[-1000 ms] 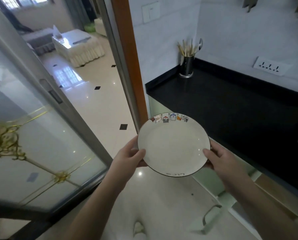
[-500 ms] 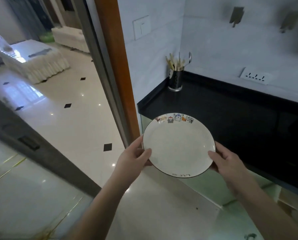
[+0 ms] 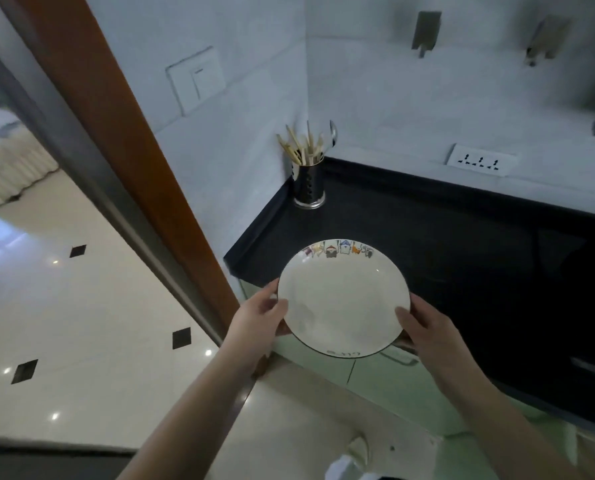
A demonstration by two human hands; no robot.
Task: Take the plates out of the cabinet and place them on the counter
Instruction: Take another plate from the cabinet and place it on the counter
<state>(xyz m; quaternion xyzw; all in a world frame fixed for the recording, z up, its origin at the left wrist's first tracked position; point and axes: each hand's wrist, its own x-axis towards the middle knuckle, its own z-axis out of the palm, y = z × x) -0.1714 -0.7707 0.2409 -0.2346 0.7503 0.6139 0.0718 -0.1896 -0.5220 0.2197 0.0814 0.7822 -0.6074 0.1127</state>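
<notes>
A white plate [image 3: 343, 297] with a dark rim and small coloured figures along its far edge is held level in both hands. My left hand [image 3: 258, 315] grips its left rim, thumb on top. My right hand [image 3: 424, 322] grips its right rim the same way. The plate hangs over the front left corner of the black counter [image 3: 427, 244], partly above the counter's edge and partly above the pale green cabinet fronts [image 3: 386, 379] below. No other plates are in view.
A metal holder with chopsticks and a spoon [image 3: 308, 178] stands in the counter's back left corner. A white socket strip [image 3: 481, 164] sits on the back wall. A wooden door frame [image 3: 123, 140] rises at the left, with tiled floor [image 3: 81, 323] beyond.
My view has swung right, away from the glass door and toward the counter. The plate, still in both hands, has moved over the counter's front corner.
</notes>
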